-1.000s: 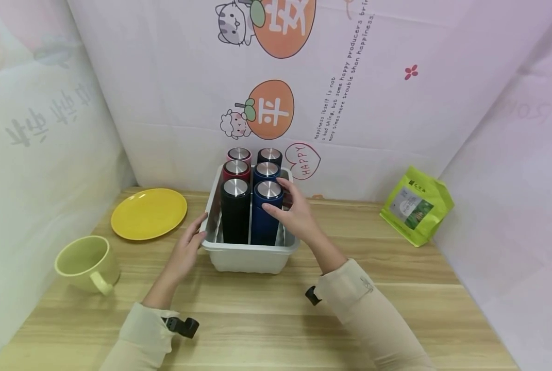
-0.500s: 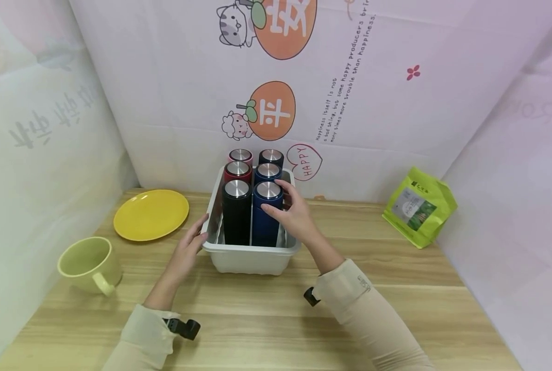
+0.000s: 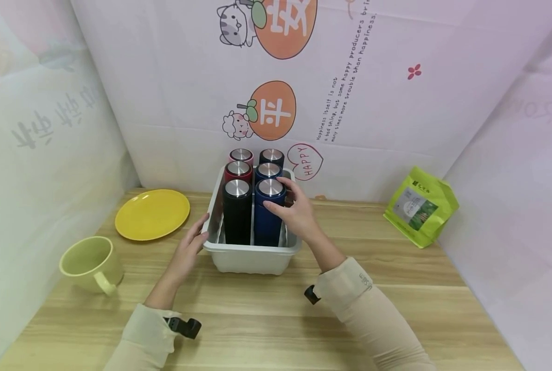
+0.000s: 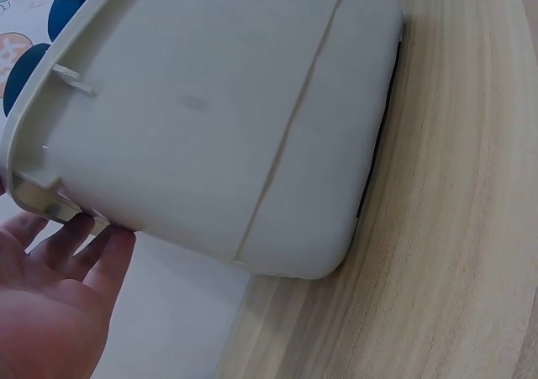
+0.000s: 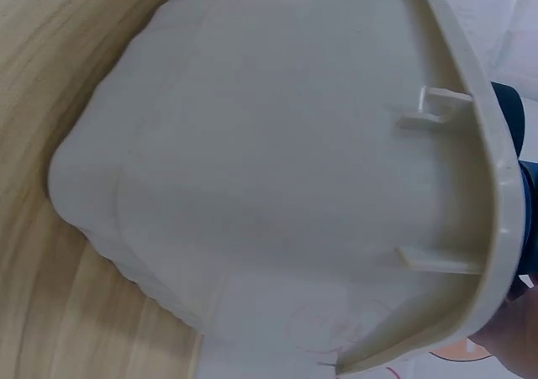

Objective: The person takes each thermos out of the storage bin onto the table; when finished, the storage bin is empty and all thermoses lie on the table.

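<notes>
Plainly, the bin point(image 3: 252, 263) is set on the desk point(image 3: 257, 319), its inside split into two halves by a divider point(image 3: 252, 219). At the bin's near end, right of the divider, the front blue flask point(image 3: 267, 224) is pinched near its top by the right hand point(image 3: 299, 216), with the thumb laid on the near side and the fingers bent round behind. The bin's left rim is gripped by the left hand point(image 3: 186, 252); in the left wrist view, the fingers are tucked under the lip.

In the bin's right half, behind the front blue flask, the second blue flask point(image 3: 269, 169) and then the dark flask point(image 3: 272, 155) are lined up. In the bin's left half, from near to far, the black flask point(image 3: 237, 221), the red flask point(image 3: 238, 168) and the pink flask point(image 3: 241, 155) are stood. All six are topped with silvery discs.

Left of the bin, the plate point(image 3: 152, 214) is laid flat; farther left and nearer the person, the mug point(image 3: 90, 263) is placed. Well right of the bin, the pouch point(image 3: 419, 206) is stood. Behind the bin, the printed cloth point(image 3: 373, 103) is hung.
</notes>
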`<state>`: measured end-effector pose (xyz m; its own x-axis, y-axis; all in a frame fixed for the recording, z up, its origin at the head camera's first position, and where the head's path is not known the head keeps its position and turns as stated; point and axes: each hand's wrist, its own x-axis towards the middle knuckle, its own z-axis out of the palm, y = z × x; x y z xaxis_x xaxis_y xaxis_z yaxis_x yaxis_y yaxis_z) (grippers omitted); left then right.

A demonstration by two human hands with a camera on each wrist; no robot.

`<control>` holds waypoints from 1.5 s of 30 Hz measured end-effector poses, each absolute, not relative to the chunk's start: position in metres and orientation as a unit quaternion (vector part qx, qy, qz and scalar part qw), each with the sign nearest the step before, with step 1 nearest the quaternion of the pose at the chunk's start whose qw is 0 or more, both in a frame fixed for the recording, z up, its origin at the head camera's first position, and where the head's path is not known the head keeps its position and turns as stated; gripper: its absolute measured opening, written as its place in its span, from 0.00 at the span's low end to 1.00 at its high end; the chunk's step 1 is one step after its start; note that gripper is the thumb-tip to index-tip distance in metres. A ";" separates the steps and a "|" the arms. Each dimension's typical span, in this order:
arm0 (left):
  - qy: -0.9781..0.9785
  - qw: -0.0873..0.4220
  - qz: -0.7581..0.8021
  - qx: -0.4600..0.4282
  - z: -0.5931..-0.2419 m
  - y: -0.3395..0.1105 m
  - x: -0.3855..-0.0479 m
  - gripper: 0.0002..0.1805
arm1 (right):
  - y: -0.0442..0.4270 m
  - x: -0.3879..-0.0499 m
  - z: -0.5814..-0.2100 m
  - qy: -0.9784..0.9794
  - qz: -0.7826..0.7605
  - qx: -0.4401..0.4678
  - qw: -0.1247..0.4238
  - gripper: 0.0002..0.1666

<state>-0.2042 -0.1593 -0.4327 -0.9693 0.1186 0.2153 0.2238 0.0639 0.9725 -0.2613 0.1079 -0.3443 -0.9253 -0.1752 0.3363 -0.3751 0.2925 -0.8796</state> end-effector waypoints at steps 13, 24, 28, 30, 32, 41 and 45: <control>-0.722 0.024 -0.681 -0.120 -0.430 -0.159 -0.208 0.28 | 0.117 -0.259 -0.305 -0.793 0.567 0.175 0.137 0.37; -0.715 0.028 -0.689 -0.115 -0.430 -0.160 -0.206 0.28 | 0.134 -0.257 -0.255 -0.773 0.589 0.182 0.153 0.37; -0.719 0.028 -0.685 -0.116 -0.432 -0.161 -0.206 0.28 | 0.144 -0.255 -0.234 -0.767 0.599 0.160 0.167 0.36; -0.720 0.026 -0.683 -0.119 -0.433 -0.161 -0.206 0.29 | 0.150 -0.255 -0.224 -0.759 0.609 0.150 0.178 0.35; -0.723 0.025 -0.680 -0.121 -0.433 -0.161 -0.206 0.29 | 0.157 -0.255 -0.214 -0.748 0.619 0.147 0.190 0.34; -0.717 0.018 -0.686 -0.123 -0.427 -0.160 -0.203 0.28 | 0.189 -0.256 -0.193 -0.722 0.647 0.130 0.208 0.35; -0.713 0.013 -0.690 -0.126 -0.427 -0.160 -0.202 0.28 | 0.206 -0.259 -0.194 -0.747 0.623 0.099 0.211 0.37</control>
